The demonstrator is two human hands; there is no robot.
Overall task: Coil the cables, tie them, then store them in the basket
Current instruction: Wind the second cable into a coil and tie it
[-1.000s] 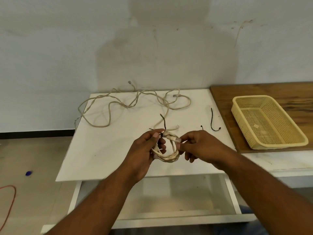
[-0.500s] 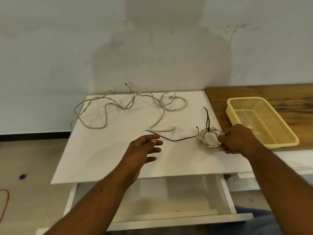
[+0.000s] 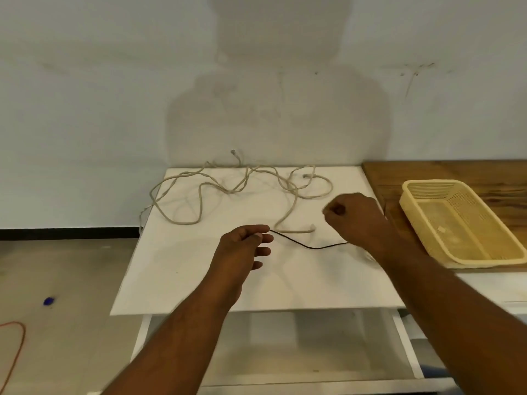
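**Left hand** (image 3: 245, 246): my thumb and forefinger pinch one end of the black tie wire (image 3: 310, 247), and the other fingers are relaxed. I judge the pinch is there to draw the wire out for binding. The wire sags across the white desk (image 3: 185, 280) and passes out of sight under my right wrist.

**Right hand** (image 3: 353, 218): clenched, knuckles up, above the desk. I cannot tell what, if anything, the fist encloses.

**Loose beige cable** (image 3: 296, 231): uncoiled and sprawled over the desk's back half along the wall. One end lies just beyond the wire, between my two hands, within easy reach for coiling.

**Yellow basket** (image 3: 410, 208): no cable in it. It rests on the wooden top (image 3: 399, 172) to the right, near the right hand. I judge it sits there so that a tied coil has only a short way to travel.

**Room for moving:** the near half of the desk offers flat working room. Its front edge runs beneath my forearms, with an open drawer (image 3: 285, 352) below, so slack dragged forward could slip over that edge.
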